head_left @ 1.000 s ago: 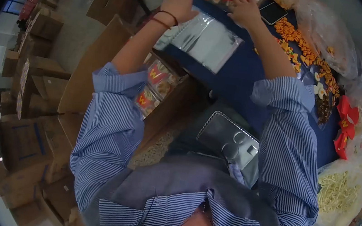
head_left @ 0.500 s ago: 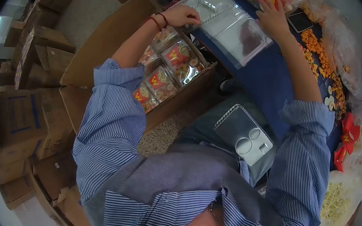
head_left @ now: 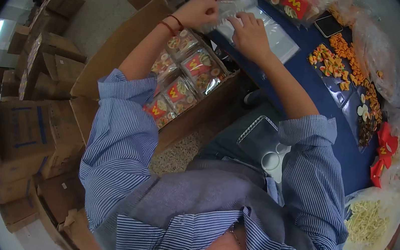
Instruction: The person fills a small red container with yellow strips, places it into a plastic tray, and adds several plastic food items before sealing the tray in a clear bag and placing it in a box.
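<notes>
My left hand (head_left: 199, 12) is closed on the near end of a clear plastic shell (head_left: 238, 3) above the table's left edge. Beside it, my right hand (head_left: 252, 35) reaches to the same shell with bent fingers at its edge. Flat clear plastic sheets (head_left: 280, 42) lie partly under my right hand on the blue table (head_left: 301, 67). Below my left hand, a cardboard box (head_left: 196, 117) holds several clear packs with red fry cartons (head_left: 199, 64). A clear molded tray (head_left: 259, 138) rests on my lap, partly hidden by my right sleeve.
At the table's back lies a filled clear pack (head_left: 294, 3) near a phone (head_left: 328, 24). Orange pieces (head_left: 344, 48), colorful pieces (head_left: 332, 64) and red cartons (head_left: 385, 149) line the right side. A bag of pale strips (head_left: 366, 223) sits nearer. Cardboard boxes (head_left: 28, 122) stand at left.
My right hand has come left and nearer, from the filled pack to the clear shell beside my left hand. The shell has been lifted and tilted off the sheets.
</notes>
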Demonstrator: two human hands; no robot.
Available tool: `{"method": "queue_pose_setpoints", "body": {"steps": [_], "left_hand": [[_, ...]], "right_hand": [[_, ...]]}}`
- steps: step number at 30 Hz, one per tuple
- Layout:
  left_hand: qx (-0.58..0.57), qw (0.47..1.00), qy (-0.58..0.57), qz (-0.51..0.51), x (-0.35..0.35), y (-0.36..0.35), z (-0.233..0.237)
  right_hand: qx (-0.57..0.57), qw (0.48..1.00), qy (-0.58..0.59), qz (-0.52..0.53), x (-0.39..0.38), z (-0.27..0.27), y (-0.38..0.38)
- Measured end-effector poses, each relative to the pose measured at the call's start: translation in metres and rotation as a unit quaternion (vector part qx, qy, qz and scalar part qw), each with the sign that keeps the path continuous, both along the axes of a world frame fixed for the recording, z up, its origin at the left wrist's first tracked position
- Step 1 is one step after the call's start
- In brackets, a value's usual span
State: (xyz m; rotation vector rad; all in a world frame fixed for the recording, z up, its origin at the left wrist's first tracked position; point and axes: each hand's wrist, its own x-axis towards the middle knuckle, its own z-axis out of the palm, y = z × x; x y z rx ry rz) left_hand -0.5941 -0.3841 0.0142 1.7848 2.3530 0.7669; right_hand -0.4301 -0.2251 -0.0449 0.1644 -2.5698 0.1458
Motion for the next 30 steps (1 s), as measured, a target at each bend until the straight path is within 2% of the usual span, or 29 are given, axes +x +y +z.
{"method": "queue_pose_setpoints", "body": {"steps": [1, 2, 3, 5, 9, 10, 11, 12, 13, 14, 15, 16, 17, 18, 19, 20, 21, 22, 24, 25, 27, 30], "left_hand": [[-0.022, 0.998, -0.030, -0.049, 0.003, 0.003, -0.013], [0.001, 0.995, -0.006, -0.100, 0.000, 0.003, -0.033], [0.000, 0.994, 0.001, -0.106, 0.001, 0.003, -0.046], [-0.040, 0.996, -0.083, -0.017, 0.006, -0.001, -0.056], [-0.010, 0.996, -0.088, -0.012, -0.008, -0.009, -0.044], [-0.012, 0.996, -0.082, -0.014, -0.006, -0.006, -0.032], [-0.015, 1.000, -0.012, 0.017, 0.000, -0.003, -0.013], [-0.016, 0.997, 0.056, 0.048, 0.008, 0.000, 0.004], [-0.017, 0.997, 0.060, 0.045, 0.019, 0.003, 0.015], [0.029, 0.987, 0.148, 0.055, 0.033, 0.007, 0.025], [0.078, 0.967, 0.236, 0.064, 0.047, 0.013, 0.035], [0.081, 0.966, 0.239, 0.059, 0.066, 0.018, 0.047], [0.107, 0.969, 0.214, 0.064, 0.091, 0.022, 0.056], [0.131, 0.971, 0.186, 0.067, 0.116, 0.026, 0.062], [0.133, 0.972, 0.184, 0.056, 0.143, 0.033, 0.062], [0.152, 0.987, 0.054, 0.006, 0.172, 0.040, 0.061], [0.168, 0.982, -0.077, -0.046, 0.194, 0.049, 0.060], [0.169, 0.980, -0.084, -0.060, 0.211, 0.059, 0.059], [0.082, 0.973, -0.193, -0.095, 0.241, 0.077, 0.056], [0.077, 0.970, -0.202, -0.111, 0.253, 0.087, 0.058], [0.000, 0.939, -0.284, -0.194, 0.276, 0.109, 0.062], [-0.004, 0.897, -0.356, -0.263, 0.312, 0.137, 0.049]], "right_hand": [[0.011, 0.999, 0.033, 0.007, -0.001, 0.002, -0.002], [0.023, 0.997, 0.067, 0.011, -0.001, 0.004, -0.002], [0.024, 0.997, 0.074, 0.004, 0.001, 0.003, -0.002], [0.041, 0.997, -0.069, 0.019, 0.007, -0.011, -0.004], [0.097, 0.995, -0.019, 0.004, 0.015, -0.024, -0.002], [0.096, 0.993, -0.063, -0.022, 0.018, -0.013, -0.003], [0.093, 0.989, -0.108, -0.049, 0.020, -0.003, -0.002], [0.091, 0.989, -0.104, -0.053, 0.022, 0.005, -0.002], [0.035, 0.994, -0.070, -0.073, 0.024, 0.012, -0.003], [-0.022, 0.995, -0.035, -0.093, 0.026, 0.018, -0.004], [-0.023, 0.995, -0.030, -0.097, 0.026, 0.026, -0.006], [-0.316, 0.945, 0.001, -0.081, 0.026, 0.034, -0.006], [-0.579, 0.813, 0.034, -0.056, 0.029, 0.042, -0.002], [-0.578, 0.813, 0.041, -0.063, 0.044, 0.057, 0.000], [-0.773, 0.634, 0.031, 0.020, 0.070, 0.077, -0.002], [-0.907, 0.407, 0.025, 0.104, 0.095, 0.087, -0.005], [-0.890, 0.435, 0.053, 0.128, 0.116, 0.085, -0.002], [-0.888, 0.439, 0.065, 0.117, 0.137, 0.083, 0.003], [-0.862, 0.464, 0.116, 0.166, 0.183, 0.077, 0.011], [-0.882, 0.436, 0.109, 0.143, 0.211, 0.083, 0.012], [-0.883, 0.433, 0.133, 0.124, 0.258, 0.088, 0.017], [-0.885, 0.418, 0.169, 0.119, 0.310, 0.086, 0.023]]}}
